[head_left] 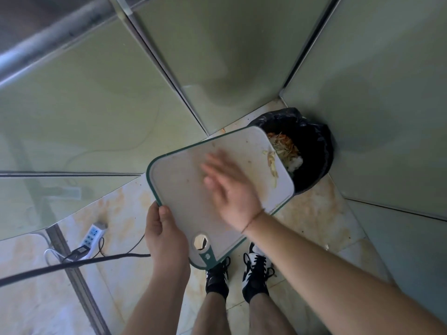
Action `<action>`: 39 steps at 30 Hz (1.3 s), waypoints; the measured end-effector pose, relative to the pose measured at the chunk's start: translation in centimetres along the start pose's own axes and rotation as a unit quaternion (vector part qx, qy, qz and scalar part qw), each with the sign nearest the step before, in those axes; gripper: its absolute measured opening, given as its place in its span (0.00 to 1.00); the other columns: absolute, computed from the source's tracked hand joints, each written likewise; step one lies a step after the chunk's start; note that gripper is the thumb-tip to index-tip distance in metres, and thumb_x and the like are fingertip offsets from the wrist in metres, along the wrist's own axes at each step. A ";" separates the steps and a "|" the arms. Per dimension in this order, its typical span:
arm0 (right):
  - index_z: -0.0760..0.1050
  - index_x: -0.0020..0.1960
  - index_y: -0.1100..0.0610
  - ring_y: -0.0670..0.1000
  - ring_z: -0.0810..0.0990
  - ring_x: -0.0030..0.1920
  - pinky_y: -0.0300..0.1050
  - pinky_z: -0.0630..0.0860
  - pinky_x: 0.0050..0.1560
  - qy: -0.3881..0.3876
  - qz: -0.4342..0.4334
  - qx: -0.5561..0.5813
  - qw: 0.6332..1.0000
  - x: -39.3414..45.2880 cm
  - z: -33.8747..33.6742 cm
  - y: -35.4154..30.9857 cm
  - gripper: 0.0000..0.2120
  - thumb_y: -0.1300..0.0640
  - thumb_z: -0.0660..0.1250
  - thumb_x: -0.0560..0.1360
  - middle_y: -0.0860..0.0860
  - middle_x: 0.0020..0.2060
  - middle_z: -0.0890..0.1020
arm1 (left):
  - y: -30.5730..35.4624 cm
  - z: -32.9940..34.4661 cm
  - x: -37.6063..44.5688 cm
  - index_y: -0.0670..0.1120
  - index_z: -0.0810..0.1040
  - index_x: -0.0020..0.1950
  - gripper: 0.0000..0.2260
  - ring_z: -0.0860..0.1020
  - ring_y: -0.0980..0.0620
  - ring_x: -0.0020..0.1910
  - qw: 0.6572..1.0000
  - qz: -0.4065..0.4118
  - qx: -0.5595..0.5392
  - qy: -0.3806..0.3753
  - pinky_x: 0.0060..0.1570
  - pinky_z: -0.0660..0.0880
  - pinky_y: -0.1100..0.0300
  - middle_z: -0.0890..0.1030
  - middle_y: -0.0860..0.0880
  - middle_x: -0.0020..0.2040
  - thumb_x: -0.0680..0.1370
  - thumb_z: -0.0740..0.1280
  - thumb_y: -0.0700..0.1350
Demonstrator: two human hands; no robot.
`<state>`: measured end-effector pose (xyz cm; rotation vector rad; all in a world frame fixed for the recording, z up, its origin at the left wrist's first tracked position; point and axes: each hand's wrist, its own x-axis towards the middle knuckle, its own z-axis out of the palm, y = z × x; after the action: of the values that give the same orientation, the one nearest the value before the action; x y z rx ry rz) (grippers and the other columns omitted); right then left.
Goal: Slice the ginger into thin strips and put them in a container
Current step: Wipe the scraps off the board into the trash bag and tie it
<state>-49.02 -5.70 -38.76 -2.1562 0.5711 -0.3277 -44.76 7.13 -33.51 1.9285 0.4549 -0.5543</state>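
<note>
Green cabinet doors (101, 112) fill most of the view, stained tile floor (312, 213) below. Cutting board (183, 184), white with a green rim, is held tilted over the floor, its far corner over the trash bin (312, 146), which has a black liner and vegetable scraps inside. Left hand (162, 235) grips the board's near-left edge, thumb on top, fingers curled under. Right hand (229, 187) is spread flat just above or on the board face, motion-blurred; contact cannot be confirmed. Ginger peelings (272, 163), pale scraps, lie at the board's far edge, right above the bin. No ginger strips or container in view.

Step, as judged: cleanup, sweeping peel waste off the board into the bin, not slicing. Next move calls for the right hand to push the scraps over the far edge while the left holds the tilt, keeping that corner over the bin opening so nothing lands on the floor.

Power strip (93, 235) and cable (72, 264) lie on the floor at left; black-and-white sneakers (256, 267) below the board.
</note>
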 end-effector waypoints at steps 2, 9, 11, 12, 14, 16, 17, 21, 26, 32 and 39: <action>0.71 0.70 0.62 0.54 0.60 0.76 0.48 0.58 0.76 -0.082 -0.070 0.025 0.994 -1.3 1.6 -2.6 0.25 0.48 0.50 0.82 0.56 0.72 0.70 | -0.2 0.2 0.0 0.48 0.78 0.57 0.12 0.78 0.51 0.47 1.000 -0.020 -0.011 0.000 0.49 0.75 0.58 0.81 0.51 0.48 0.88 0.54 0.45; 0.48 0.79 0.57 0.50 0.44 0.79 0.53 0.49 0.77 -0.217 -0.121 -0.125 0.961 -3.0 1.8 -0.5 0.30 0.43 0.43 0.81 0.51 0.79 0.49 | 0.0 0.6 -0.7 0.49 0.79 0.55 0.13 0.79 0.55 0.46 1.000 -0.014 -0.016 0.004 0.53 0.75 0.57 0.83 0.54 0.47 0.87 0.54 0.43; 0.42 0.79 0.56 0.50 0.41 0.78 0.53 0.48 0.77 -0.222 -0.066 -0.143 0.962 -2.6 1.1 1.5 0.32 0.40 0.38 0.80 0.51 0.79 0.45 | 0.2 0.6 -0.9 0.49 0.77 0.48 0.14 0.75 0.52 0.41 1.000 0.003 0.003 0.010 0.47 0.73 0.56 0.78 0.52 0.42 0.87 0.54 0.43; 0.39 0.79 0.55 0.49 0.39 0.78 0.53 0.47 0.78 -0.221 -0.028 -0.150 0.963 -2.4 0.5 2.6 0.33 0.39 0.34 0.79 0.51 0.79 0.42 | 0.2 0.6 -1.0 0.48 0.76 0.47 0.14 0.73 0.52 0.41 1.000 0.009 0.012 0.014 0.46 0.71 0.56 0.77 0.51 0.42 0.87 0.54 0.44; 0.33 0.78 0.53 0.48 0.35 0.77 0.53 0.46 0.78 -0.233 0.023 -0.185 0.955 -2.1 -0.9 5.2 0.32 0.38 0.31 0.79 0.49 0.78 0.36 | 0.2 0.4 -0.9 0.48 0.76 0.48 0.14 0.72 0.51 0.41 0.999 0.020 0.020 0.021 0.45 0.70 0.56 0.76 0.50 0.42 0.87 0.54 0.44; 0.30 0.77 0.51 0.47 0.32 0.76 0.52 0.44 0.78 -0.265 0.044 -0.225 0.937 -2.0 -2.2 7.8 0.30 0.39 0.33 0.80 0.47 0.77 0.33 | 0.2 0.2 -0.9 0.48 0.76 0.48 0.14 0.72 0.52 0.41 0.999 0.025 0.028 0.026 0.44 0.70 0.56 0.76 0.50 0.42 0.87 0.54 0.44; 0.29 0.76 0.51 0.48 0.32 0.76 0.51 0.44 0.78 -0.280 0.051 -0.241 0.928 -2.0 -2.9 9.0 0.29 0.40 0.33 0.81 0.48 0.76 0.32 | 0.2 0.0 -0.9 0.48 0.76 0.48 0.14 0.72 0.52 0.40 0.999 0.026 0.032 0.026 0.44 0.70 0.56 0.76 0.50 0.41 0.87 0.53 0.44; 0.32 0.77 0.56 0.52 0.36 0.77 0.52 0.45 0.78 -0.301 0.144 -0.285 0.899 -1.9 -5.0 13.8 0.34 0.37 0.29 0.78 0.53 0.77 0.36 | 0.2 -0.6 -0.7 0.49 0.75 0.46 0.15 0.71 0.54 0.36 0.998 0.027 0.042 0.028 0.40 0.69 0.57 0.75 0.54 0.37 0.87 0.53 0.45; 0.39 0.79 0.60 0.55 0.40 0.78 0.56 0.45 0.78 -0.268 0.309 -0.305 0.860 -0.3 -5.6 14.9 0.35 0.39 0.35 0.79 0.57 0.79 0.43 | 0.3 -0.7 -0.5 0.49 0.77 0.49 0.14 0.72 0.55 0.36 0.998 0.025 0.048 0.040 0.38 0.70 0.60 0.76 0.57 0.36 0.87 0.53 0.45; 0.45 0.79 0.58 0.54 0.39 0.78 0.51 0.42 0.78 -0.222 0.049 -0.160 0.961 -0.4 -3.0 3.1 0.34 0.39 0.40 0.80 0.54 0.79 0.45 | 0.4 0.4 -1.1 0.45 0.77 0.56 0.13 0.74 0.56 0.37 0.999 -0.002 0.011 0.048 0.40 0.71 0.61 0.77 0.54 0.40 0.87 0.53 0.44; 0.45 0.79 0.57 0.50 0.41 0.78 0.53 0.47 0.78 -0.263 -0.102 -0.121 0.952 -2.4 -0.1 -0.6 0.32 0.41 0.42 0.81 0.51 0.79 0.47 | 0.8 0.8 -1.2 0.47 0.78 0.52 0.13 0.75 0.50 0.43 0.999 -0.002 0.000 0.043 0.47 0.74 0.54 0.80 0.50 0.43 0.87 0.55 0.44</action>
<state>-50.93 -4.19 -38.27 -2.4131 0.0861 0.2225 -45.46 6.02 -32.57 1.9572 0.5140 -0.4757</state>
